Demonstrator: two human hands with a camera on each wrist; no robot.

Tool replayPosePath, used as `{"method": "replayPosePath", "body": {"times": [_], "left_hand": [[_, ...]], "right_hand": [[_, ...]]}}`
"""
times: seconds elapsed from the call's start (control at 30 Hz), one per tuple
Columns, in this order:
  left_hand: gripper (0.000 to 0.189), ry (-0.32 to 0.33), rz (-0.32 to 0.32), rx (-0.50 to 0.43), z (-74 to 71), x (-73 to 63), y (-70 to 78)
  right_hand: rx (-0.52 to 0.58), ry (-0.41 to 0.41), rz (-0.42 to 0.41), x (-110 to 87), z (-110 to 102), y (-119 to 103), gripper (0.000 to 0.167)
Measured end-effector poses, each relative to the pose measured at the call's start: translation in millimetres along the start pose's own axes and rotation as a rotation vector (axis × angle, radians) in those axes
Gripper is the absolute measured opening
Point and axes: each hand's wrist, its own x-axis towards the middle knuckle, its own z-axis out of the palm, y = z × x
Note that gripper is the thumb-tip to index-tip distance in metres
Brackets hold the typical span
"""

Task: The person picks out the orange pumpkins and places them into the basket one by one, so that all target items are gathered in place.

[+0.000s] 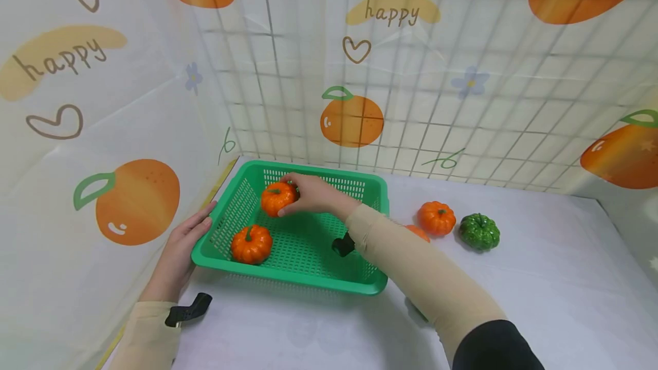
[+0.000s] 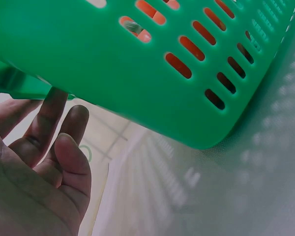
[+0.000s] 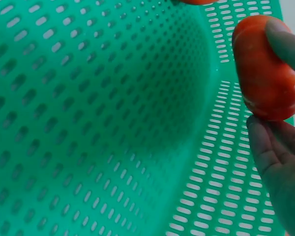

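My right hand [image 1: 316,193] grips a small orange pumpkin [image 1: 277,199] with a green stem inside the green basket [image 1: 308,284], near its back left. In the right wrist view, thumb and fingers hold the pumpkin [image 3: 265,69] from opposite sides above the slotted wall. Another orange pumpkin [image 1: 252,244] rests on the basket floor at the front left. My left hand [image 1: 180,247] touches the basket's left rim from outside. Its fingers look loosely bent under the rim in the left wrist view, where orange shows through the slots.
Right of the basket, an orange pumpkin [image 1: 436,218] and a green one [image 1: 479,232] sit on the white table [image 1: 555,278]. The right sleeve partly hides another orange thing [image 1: 418,233] and a dark green thing [image 1: 415,309]. Printed sheeting and a wire grid stand behind.
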Motion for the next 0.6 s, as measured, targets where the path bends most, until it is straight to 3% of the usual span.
{"method": "replayPosePath", "body": {"times": [0.3, 0.6], "left_hand": [[0.055, 0.027, -0.035, -0.009, 2.9, -1.0, -0.7], [0.053, 0.012, -0.027, -0.027, 1.6, -0.5, -0.9]], "right_hand": [[-0.036, -0.012, 0.002, 7.4, 15.9, 6.5, 0.08], [-0.037, -0.017, 0.02, 13.7, 25.2, 13.4, 0.08]]}}
